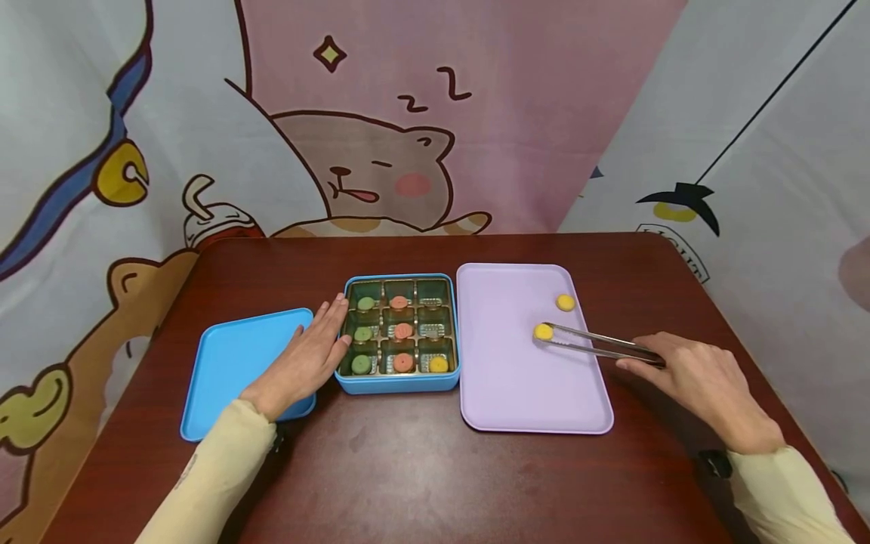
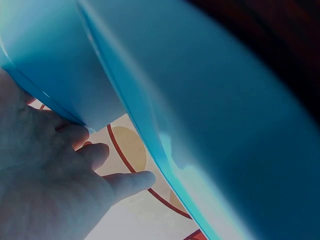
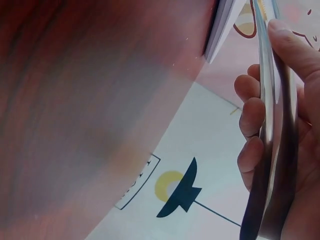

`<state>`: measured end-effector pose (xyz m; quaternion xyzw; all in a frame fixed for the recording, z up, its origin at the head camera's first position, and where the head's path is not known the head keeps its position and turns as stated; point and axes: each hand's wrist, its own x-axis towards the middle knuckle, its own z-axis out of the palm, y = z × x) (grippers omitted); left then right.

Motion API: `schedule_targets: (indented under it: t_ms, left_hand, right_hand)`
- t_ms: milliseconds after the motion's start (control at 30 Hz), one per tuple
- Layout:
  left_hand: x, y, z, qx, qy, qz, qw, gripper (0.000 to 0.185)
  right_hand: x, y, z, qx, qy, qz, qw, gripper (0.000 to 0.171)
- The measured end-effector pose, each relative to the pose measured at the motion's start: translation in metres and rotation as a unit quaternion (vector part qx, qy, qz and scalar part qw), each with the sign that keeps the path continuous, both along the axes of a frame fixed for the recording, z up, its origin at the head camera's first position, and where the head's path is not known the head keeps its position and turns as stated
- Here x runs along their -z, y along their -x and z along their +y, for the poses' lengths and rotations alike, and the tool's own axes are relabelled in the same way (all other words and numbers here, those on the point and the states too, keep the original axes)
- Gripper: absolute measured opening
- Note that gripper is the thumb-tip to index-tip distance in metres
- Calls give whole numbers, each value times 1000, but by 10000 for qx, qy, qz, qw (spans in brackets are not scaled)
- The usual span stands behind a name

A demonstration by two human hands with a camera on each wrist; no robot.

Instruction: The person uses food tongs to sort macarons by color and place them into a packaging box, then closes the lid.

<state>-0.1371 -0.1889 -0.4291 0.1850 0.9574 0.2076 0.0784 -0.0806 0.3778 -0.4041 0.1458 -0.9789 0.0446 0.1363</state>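
My right hand grips metal tongs, its fingers curled round the two arms in the right wrist view. Between the tong tips is a yellow disc, over the lilac tray. Another yellow disc lies near that tray's right edge. My left hand, fingers extended, rests against the left side of a blue box. Inside the box, a gold divided insert holds green discs in the left column, orange discs in the middle, and one yellow disc at front right.
A blue lid lies on the brown table, left of the box and partly under my left forearm. The tray stands close beside the box's right side. A cartoon-printed cloth hangs behind the table.
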Motion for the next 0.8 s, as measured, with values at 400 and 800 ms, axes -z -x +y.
schedule_targets:
  t_ms: [400, 800]
  left_hand:
    - [-1, -2, -3, -13, 12, 131, 9999, 65]
    - [-2, 0, 0, 16, 13, 95, 10000, 65]
  right_hand:
    - [-3, -4, -18, -433, 274, 489, 9975, 41]
    - [-13, 0, -40, -801, 541, 729, 9926, 39]
